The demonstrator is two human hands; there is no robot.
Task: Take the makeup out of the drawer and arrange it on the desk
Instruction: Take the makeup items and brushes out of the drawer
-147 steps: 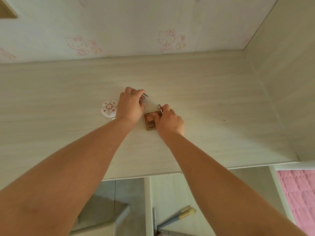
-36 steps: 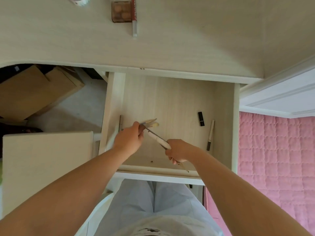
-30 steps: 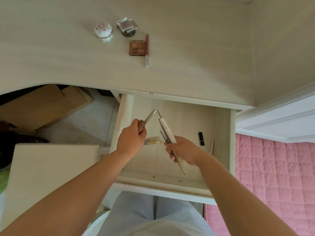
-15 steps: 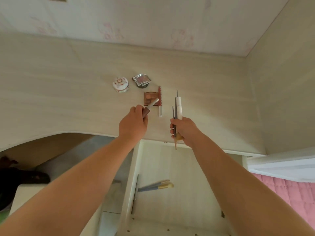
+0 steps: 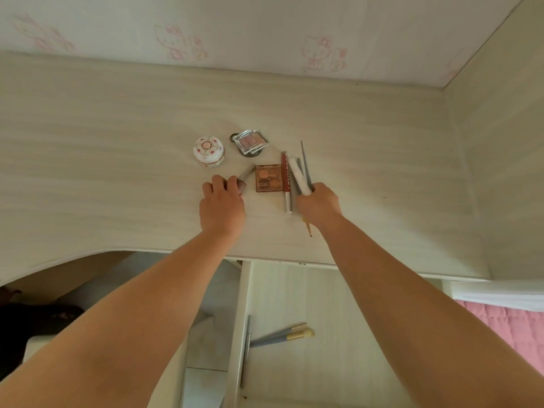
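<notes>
My left hand (image 5: 222, 206) grips a brown-and-silver tube (image 5: 245, 175), laid low over the desk (image 5: 117, 172) just left of the brown eyeshadow palette (image 5: 268, 178). In my right hand (image 5: 319, 204) is a bundle of a white tube and thin grey pencils (image 5: 301, 172), held right of the red lip tube (image 5: 286, 181); a pencil tip pokes out below the hand. A round floral jar (image 5: 209, 151) and a clear blush compact (image 5: 250, 141) stand behind them. Two makeup brushes (image 5: 282, 335) lie in the open drawer (image 5: 338, 334) below.
A patterned wall backs the desk, and a wooden side panel (image 5: 500, 142) closes it on the right. The desk's front edge curves down at the left. A pink quilt (image 5: 509, 328) shows at the lower right. A white surface sits at the lower left.
Both hands have risen from the drawer and moved forward onto the desk. The left hand's tube and the right hand's bundle have come down beside the palette and the red tube.
</notes>
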